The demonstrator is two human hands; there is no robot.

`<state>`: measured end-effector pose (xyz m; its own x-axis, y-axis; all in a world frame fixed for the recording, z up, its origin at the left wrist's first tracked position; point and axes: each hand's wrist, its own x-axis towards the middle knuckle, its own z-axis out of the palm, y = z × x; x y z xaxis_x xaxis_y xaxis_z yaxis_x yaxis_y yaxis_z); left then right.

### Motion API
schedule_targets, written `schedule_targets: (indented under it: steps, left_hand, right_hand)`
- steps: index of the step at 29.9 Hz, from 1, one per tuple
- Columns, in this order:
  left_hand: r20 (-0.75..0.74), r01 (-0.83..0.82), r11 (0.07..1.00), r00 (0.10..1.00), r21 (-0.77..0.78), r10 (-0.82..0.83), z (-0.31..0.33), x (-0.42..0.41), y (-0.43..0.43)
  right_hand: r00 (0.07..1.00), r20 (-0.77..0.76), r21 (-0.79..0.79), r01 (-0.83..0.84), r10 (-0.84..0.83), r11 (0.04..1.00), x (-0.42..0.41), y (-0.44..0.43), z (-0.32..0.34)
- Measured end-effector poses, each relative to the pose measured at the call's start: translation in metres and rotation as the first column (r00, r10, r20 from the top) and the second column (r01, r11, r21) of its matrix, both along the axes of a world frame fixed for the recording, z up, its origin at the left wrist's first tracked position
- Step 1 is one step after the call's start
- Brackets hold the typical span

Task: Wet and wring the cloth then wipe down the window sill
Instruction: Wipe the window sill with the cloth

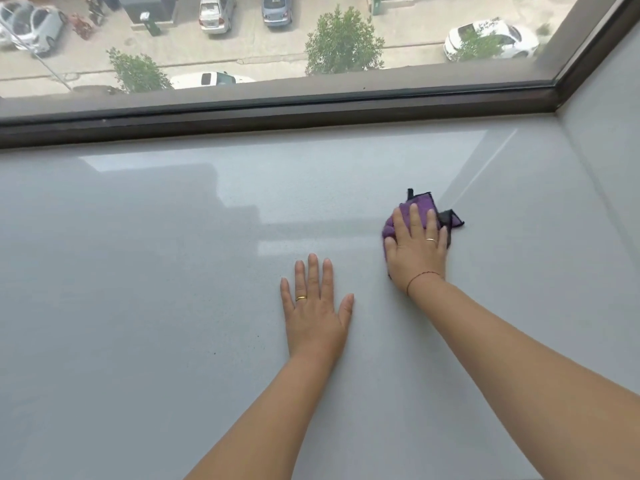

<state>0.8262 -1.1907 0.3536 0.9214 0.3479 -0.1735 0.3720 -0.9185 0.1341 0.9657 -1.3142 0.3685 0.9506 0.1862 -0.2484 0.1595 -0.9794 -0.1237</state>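
A wide, pale grey window sill (156, 271) fills the view. On its right half lies a purple cloth with black edging (424, 204), bunched up. My right hand (417, 245) presses flat on top of the cloth, fingers spread, covering most of it. My left hand (317, 306) rests palm down on the bare sill, fingers apart, a short way to the left of and nearer than the cloth. It holds nothing. A faint damp streak runs left from the cloth across the sill.
A dark brown window frame (277, 112) borders the sill's far edge, with glass above it looking down on a street. A grey side wall (602, 161) closes the sill on the right. Small dark specks dot the sill left of my left hand.
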Motion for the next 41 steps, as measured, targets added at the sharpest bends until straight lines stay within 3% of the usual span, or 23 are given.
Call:
schedule_targets:
  steps: [2, 5, 7, 11, 14, 16, 19, 21, 23, 27, 29, 31, 33, 35, 37, 39, 41]
  left_hand:
    - [-0.002, -0.004, 1.000, 1.000, 0.001, 0.004, 0.000, 0.002, 0.000]
    - [-0.001, -0.005, 1.000, 1.000, 0.006, 0.005, 0.001, 0.003, 0.001]
    - [0.016, -0.007, 1.000, 1.000, -0.006, 0.007, 0.003, 0.004, 0.001]
    - [0.034, 0.026, 0.999, 0.999, 0.025, -0.027, 0.006, 0.014, 0.007]
    - [0.091, 0.015, 0.999, 0.996, 0.035, -0.018, 0.007, 0.039, 0.017]
    - [0.123, -0.015, 1.000, 0.992, 0.022, 0.012, 0.006, 0.062, 0.023]
    - [0.079, -0.024, 1.000, 0.997, 0.011, 0.023, 0.002, 0.085, 0.031]
    - [0.041, -0.007, 1.000, 0.999, -0.004, 0.007, -0.002, 0.088, 0.033]
    - [0.040, 0.016, 1.000, 0.999, -0.003, -0.015, -0.005, 0.085, 0.032]
    - [0.048, 0.029, 0.999, 0.998, 0.014, -0.029, -0.005, 0.082, 0.030]
    - [0.053, 0.031, 0.999, 0.998, 0.016, -0.032, -0.006, 0.082, 0.030]
    - [0.063, 0.033, 0.999, 0.997, 0.021, -0.034, -0.006, 0.081, 0.030]
    - [0.075, 0.035, 0.999, 0.997, 0.023, -0.037, -0.006, 0.081, 0.030]
    - [0.077, 0.037, 0.999, 0.996, 0.022, -0.039, -0.005, 0.082, 0.031]
    - [0.075, 0.039, 0.999, 0.996, 0.017, -0.040, -0.006, 0.082, 0.033]
    - [0.072, 0.036, 0.999, 0.997, 0.012, -0.037, -0.006, 0.082, 0.034]
    - [0.071, 0.036, 0.999, 0.997, 0.011, -0.037, -0.006, 0.083, 0.034]
  right_hand:
    - [0.985, 0.015, 0.035, -0.174, 0.174, 0.984, -0.021, 0.028, -0.004]
    - [0.878, 0.002, 0.065, -0.478, 0.479, 0.876, -0.032, 0.037, -0.004]
    - [0.854, 0.012, 0.042, -0.520, 0.520, 0.853, -0.012, 0.022, -0.004]
    - [0.986, 0.004, 0.008, -0.168, 0.168, 0.986, 0.043, -0.014, -0.001]
    - [0.995, 0.005, 0.011, 0.097, -0.097, 0.995, 0.050, 0.001, -0.001]
    - [0.997, 0.008, 0.030, 0.071, -0.072, 0.997, 0.035, 0.027, -0.003]
    - [0.948, 0.025, 0.072, -0.319, 0.318, 0.945, 0.008, 0.049, -0.007]
    - [0.888, 0.022, 0.079, -0.460, 0.460, 0.884, 0.019, 0.035, -0.005]
    - [0.907, 0.041, 0.043, -0.421, 0.419, 0.906, 0.041, 0.015, -0.005]
    - [0.999, -0.006, 0.002, -0.040, 0.040, 0.999, 0.080, -0.004, 0.000]
    - [1.000, 0.001, 0.002, 0.027, -0.027, 1.000, 0.074, 0.016, 0.002]
    - [0.993, 0.007, 0.042, -0.119, 0.119, 0.992, 0.057, 0.040, 0.002]
    - [0.928, 0.005, 0.072, -0.372, 0.373, 0.925, 0.042, 0.051, 0.000]
    - [0.867, -0.004, 0.064, -0.498, 0.499, 0.865, 0.052, 0.040, 0.001]
    - [0.907, 0.008, 0.030, -0.421, 0.421, 0.906, 0.073, 0.023, -0.001]
    - [0.985, -0.003, 0.015, -0.173, 0.173, 0.985, 0.095, 0.006, -0.001]
    - [0.999, 0.004, -0.002, 0.042, -0.042, 0.999, 0.104, 0.008, -0.001]
